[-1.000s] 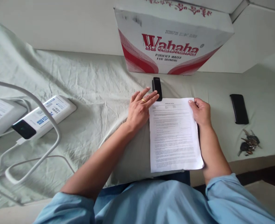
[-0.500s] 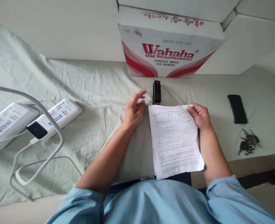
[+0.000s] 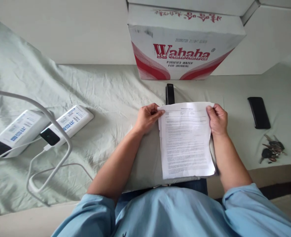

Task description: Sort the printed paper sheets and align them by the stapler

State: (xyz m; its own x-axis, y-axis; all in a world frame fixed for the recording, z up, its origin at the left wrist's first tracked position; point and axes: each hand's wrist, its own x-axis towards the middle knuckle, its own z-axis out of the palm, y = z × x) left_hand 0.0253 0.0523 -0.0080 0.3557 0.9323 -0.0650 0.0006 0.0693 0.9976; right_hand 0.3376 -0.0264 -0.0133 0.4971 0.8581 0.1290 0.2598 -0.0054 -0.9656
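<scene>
Printed paper sheets are stretched between my two hands, text side up, above the cloth edge near my lap. My left hand pinches their upper left corner between thumb and fingers. At the upper right corner, my right hand grips with its thumb on top. A second sheet's edge seems to show along the left side. Just beyond the top edge lies a black stapler, its near end hidden behind the paper; neither hand touches it.
A Wahaha water carton stands behind the stapler. Two white power banks with looping cables lie at left. To the right are a black phone and a bunch of keys, on a wrinkled pale green cloth.
My left hand, free and half open before, has closed on the upper left corner of the paper. The paper's top edge has moved up and now covers the stapler's near end.
</scene>
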